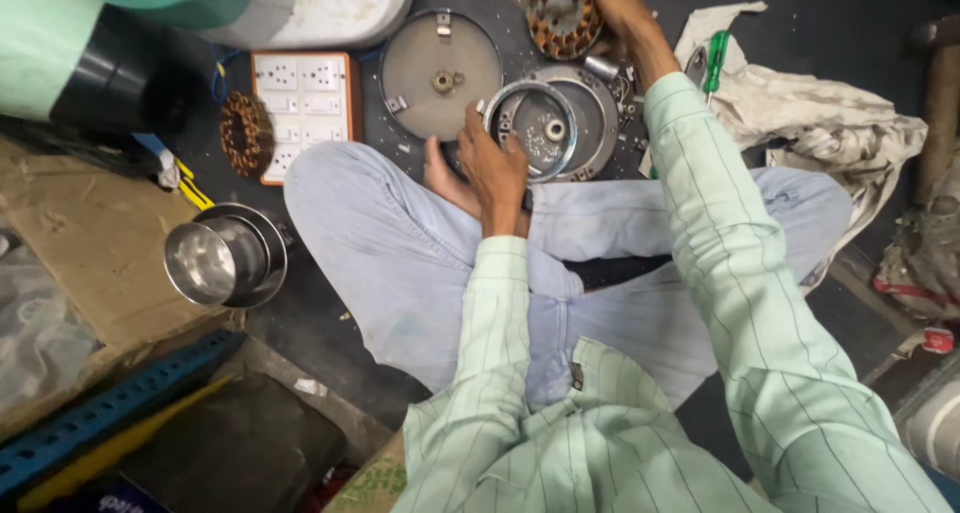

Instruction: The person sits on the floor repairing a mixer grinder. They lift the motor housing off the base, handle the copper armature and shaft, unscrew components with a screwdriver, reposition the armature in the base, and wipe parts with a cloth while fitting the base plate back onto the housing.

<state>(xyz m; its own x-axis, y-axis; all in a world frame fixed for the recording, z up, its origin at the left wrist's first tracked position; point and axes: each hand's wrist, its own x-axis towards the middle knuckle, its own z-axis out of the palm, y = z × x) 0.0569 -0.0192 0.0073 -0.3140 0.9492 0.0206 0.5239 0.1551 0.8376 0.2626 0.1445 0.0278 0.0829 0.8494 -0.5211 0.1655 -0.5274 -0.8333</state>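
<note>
I sit cross-legged on a dark floor. My left hand (pixel 492 165) grips the near rim of a round metal motor housing (pixel 580 123) with a bearing at its centre, lying in front of my knees. My right hand (pixel 622 18) reaches further out and rests on a copper-wound stator (pixel 562 15), fingers closed over its right edge. A small silver cylinder (pixel 601 68) lies between the stator and the housing. To the left of the housing lies a flat round metal cover plate (pixel 440 73).
A white switch board in an orange frame (pixel 303 108) and a second copper stator (pixel 245 133) lie at the left. A steel cup (pixel 222 258) stands on cardboard. A green-handled screwdriver (pixel 716 58) rests on a crumpled cloth (pixel 830 123) at the right.
</note>
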